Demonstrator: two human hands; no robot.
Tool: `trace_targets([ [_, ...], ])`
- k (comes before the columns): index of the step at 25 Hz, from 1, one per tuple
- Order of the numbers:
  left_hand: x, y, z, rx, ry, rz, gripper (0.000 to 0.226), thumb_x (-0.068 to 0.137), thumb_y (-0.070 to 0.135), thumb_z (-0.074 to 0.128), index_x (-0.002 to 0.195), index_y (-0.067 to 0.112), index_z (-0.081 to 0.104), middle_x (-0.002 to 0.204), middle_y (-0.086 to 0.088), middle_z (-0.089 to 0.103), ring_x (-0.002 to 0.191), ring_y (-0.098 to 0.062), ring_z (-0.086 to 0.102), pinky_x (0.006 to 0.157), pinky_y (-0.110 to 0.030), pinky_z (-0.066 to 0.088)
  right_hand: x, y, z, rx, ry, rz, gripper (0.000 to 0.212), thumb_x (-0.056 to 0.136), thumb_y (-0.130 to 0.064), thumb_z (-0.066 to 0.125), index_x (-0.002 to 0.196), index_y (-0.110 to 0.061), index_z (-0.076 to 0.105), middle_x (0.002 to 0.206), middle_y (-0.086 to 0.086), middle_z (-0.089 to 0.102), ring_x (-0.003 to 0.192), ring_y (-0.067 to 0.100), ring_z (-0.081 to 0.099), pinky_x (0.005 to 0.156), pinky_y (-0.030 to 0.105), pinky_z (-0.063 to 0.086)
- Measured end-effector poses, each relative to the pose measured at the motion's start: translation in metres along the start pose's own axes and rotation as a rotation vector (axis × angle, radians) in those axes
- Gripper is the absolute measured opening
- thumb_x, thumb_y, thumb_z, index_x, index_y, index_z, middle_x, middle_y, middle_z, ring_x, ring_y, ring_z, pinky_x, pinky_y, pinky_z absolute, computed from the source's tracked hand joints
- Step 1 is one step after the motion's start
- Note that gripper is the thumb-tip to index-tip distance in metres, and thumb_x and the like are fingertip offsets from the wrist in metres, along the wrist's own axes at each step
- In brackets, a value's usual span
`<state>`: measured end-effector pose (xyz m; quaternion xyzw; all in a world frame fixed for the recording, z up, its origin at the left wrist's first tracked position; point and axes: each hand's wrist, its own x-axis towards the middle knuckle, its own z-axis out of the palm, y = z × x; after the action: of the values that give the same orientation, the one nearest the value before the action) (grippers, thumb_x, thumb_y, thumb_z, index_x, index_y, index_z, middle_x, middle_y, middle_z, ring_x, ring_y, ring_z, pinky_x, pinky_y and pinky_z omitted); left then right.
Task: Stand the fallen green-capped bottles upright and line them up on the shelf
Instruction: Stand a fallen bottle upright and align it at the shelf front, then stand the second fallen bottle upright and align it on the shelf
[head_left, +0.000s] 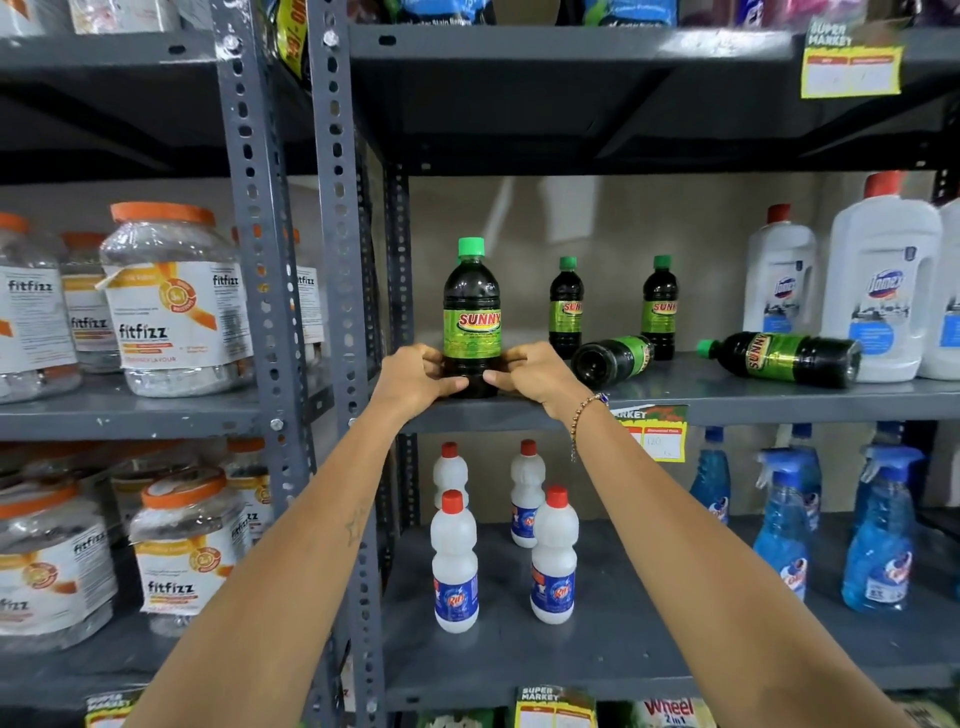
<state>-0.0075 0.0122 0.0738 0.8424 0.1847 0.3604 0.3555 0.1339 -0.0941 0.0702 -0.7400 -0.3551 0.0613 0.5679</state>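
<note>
A dark green-capped bottle (471, 312) with a "Sunny" label stands upright at the front left of the grey middle shelf (727, 397). My left hand (415, 376) and my right hand (535, 376) both grip its base from either side. Two more green-capped bottles stand upright further back, one (566, 306) in the middle and another (660, 304) to its right. A fallen bottle (613, 359) lies with its base toward me. Another fallen bottle (779, 358) lies sideways to the right, its cap pointing left.
Large white red-capped jugs (878, 291) stand at the shelf's right end. White red-capped bottles (454, 561) and blue spray bottles (878, 530) fill the shelf below. Orange-lidded jars (171, 301) occupy the left rack beyond the perforated steel posts (337, 260).
</note>
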Motion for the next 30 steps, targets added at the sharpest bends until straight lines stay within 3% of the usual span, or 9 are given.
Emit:
trace_targets([
  [10,-0.019,0.002,-0.002,-0.034,0.04,-0.017,0.056,0.074,0.023,0.081,0.122,0.006,0.057,0.117,-0.01,0.067,0.105,-0.019,0.063,0.091,-0.027,0.047,-0.031,-0.011,-0.003,0.085,-0.033,-0.009,0.035,0.08,-0.009,0.073,0.113,-0.002,0.064,0.11,0.016,0.071,0.105,0.025,0.068,0.099,0.039,0.051],
  [13,-0.025,0.004,0.0,-0.016,0.109,-0.019,0.043,0.082,0.027,0.073,0.117,0.005,0.06,0.108,-0.006,0.068,0.099,-0.017,0.063,0.088,-0.028,0.047,-0.039,-0.015,-0.008,0.027,-0.006,-0.039,0.034,0.085,-0.013,0.069,0.115,0.0,0.063,0.112,0.013,0.07,0.105,0.023,0.065,0.099,0.036,0.05],
  [15,-0.033,0.008,0.006,0.084,0.286,0.043,0.029,0.092,0.031,0.06,0.106,0.005,0.063,0.094,-0.006,0.069,0.089,-0.02,0.064,0.076,-0.029,0.048,-0.044,-0.019,-0.02,-0.17,0.182,-0.11,0.03,0.089,-0.02,0.062,0.11,0.001,0.066,0.105,0.011,0.069,0.102,0.024,0.063,0.095,0.035,0.049],
  [17,-0.041,0.015,0.018,0.197,0.449,0.226,0.022,0.097,0.023,0.048,0.095,0.005,0.061,0.082,-0.008,0.065,0.076,-0.022,0.063,0.063,-0.029,0.043,-0.044,-0.018,-0.035,-0.427,0.489,-0.178,0.033,0.093,-0.024,0.052,0.107,0.004,0.064,0.109,0.019,0.066,0.105,0.033,0.061,0.092,0.037,0.045],
  [20,-0.049,0.027,0.052,0.332,0.422,0.492,0.022,0.098,0.016,0.04,0.089,0.006,0.057,0.082,-0.007,0.058,0.075,-0.02,0.053,0.064,-0.029,0.04,-0.034,-0.011,-0.055,-0.648,0.765,-0.11,0.049,0.091,-0.039,0.049,0.115,0.004,0.052,0.122,0.023,0.051,0.111,0.04,0.05,0.095,0.042,0.039],
  [22,-0.048,0.035,0.083,0.416,0.355,0.585,0.028,0.097,0.019,0.034,0.089,0.005,0.057,0.084,-0.01,0.058,0.078,-0.025,0.052,0.068,-0.036,0.044,-0.027,-0.006,-0.063,-0.645,0.748,0.051,0.067,0.084,-0.055,0.053,0.12,0.002,0.046,0.126,0.021,0.046,0.115,0.039,0.048,0.094,0.042,0.04],
  [25,-0.045,0.038,0.124,0.564,0.316,0.613,0.04,0.094,0.027,0.028,0.094,0.004,0.06,0.09,-0.012,0.064,0.082,-0.03,0.06,0.074,-0.04,0.05,-0.016,0.001,-0.07,-0.624,0.643,0.193,0.083,0.077,-0.061,0.059,0.128,0.002,0.04,0.129,0.021,0.045,0.119,0.036,0.049,0.096,0.038,0.042],
  [30,-0.039,0.025,0.152,0.753,0.32,0.515,0.039,0.096,0.031,0.031,0.1,0.008,0.063,0.096,-0.008,0.069,0.091,-0.027,0.064,0.093,-0.041,0.046,-0.009,0.007,-0.1,-0.672,0.466,0.15,0.082,0.077,-0.063,0.055,0.126,0.003,0.047,0.125,0.016,0.055,0.115,0.033,0.055,0.087,0.032,0.044],
])
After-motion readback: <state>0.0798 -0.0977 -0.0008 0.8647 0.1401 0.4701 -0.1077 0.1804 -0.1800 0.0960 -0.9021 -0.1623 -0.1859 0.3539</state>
